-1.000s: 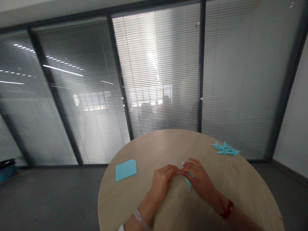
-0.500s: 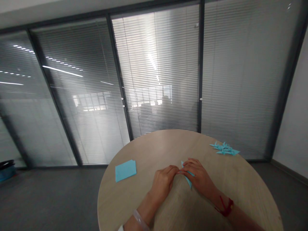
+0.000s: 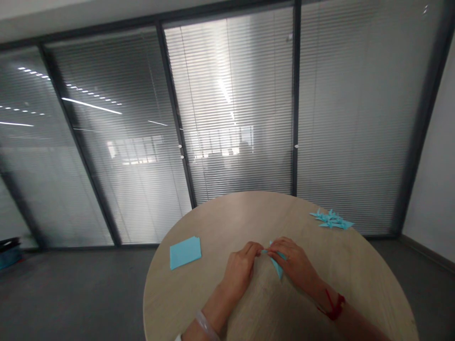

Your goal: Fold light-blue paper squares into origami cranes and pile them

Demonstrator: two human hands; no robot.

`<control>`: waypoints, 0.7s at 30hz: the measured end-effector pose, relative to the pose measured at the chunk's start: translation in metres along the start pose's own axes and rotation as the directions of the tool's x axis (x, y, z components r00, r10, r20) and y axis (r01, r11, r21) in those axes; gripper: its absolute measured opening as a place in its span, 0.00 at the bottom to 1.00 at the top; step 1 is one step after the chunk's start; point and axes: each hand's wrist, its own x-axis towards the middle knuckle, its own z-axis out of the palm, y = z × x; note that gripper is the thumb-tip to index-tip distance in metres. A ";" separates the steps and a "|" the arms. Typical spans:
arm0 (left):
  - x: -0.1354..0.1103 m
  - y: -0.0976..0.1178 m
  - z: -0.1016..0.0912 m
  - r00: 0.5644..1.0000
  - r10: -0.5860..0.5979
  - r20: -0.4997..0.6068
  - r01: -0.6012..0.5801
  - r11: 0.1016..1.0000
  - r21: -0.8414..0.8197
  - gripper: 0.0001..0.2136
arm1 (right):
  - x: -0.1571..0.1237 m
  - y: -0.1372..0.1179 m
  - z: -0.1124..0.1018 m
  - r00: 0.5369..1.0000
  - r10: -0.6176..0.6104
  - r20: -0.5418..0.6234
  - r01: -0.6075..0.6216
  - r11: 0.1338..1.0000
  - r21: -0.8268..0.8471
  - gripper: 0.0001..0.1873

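Note:
Both of my hands meet over the middle of a round wooden table (image 3: 213,293). Between them lies a small folded piece of light blue paper (image 3: 277,267). My left hand (image 3: 241,268) pinches one end of it with curled fingers. My right hand (image 3: 294,264) covers most of the paper and presses it with bent fingers; a red string sits round that wrist. Much of the paper is hidden under my right hand.
A flat stack of light blue paper squares (image 3: 185,252) lies to the left on the table. Several folded blue paper pieces (image 3: 332,219) are heaped near the far right edge. Behind the table stand glass partitions with blinds (image 3: 231,109) and grey floor.
My left fingertips have lifted and drawn slightly left at the paper's end. My right hand has shifted a little. The view has barely moved.

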 end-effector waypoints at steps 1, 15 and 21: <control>0.000 0.000 0.000 1.000 -0.008 -0.021 0.007 1.000 -0.012 0.18 | 0.000 0.001 0.000 0.998 0.063 -0.001 -0.063 0.998 0.015 0.12; -0.002 0.017 0.004 0.995 0.092 0.041 -0.089 0.994 -0.067 0.16 | 0.002 0.003 -0.003 0.841 0.541 0.023 -0.540 0.837 0.086 0.18; 0.000 0.016 0.003 0.995 0.098 -0.011 -0.098 0.970 -0.221 0.15 | 0.002 0.004 -0.004 0.836 0.547 0.046 -0.549 0.833 0.067 0.18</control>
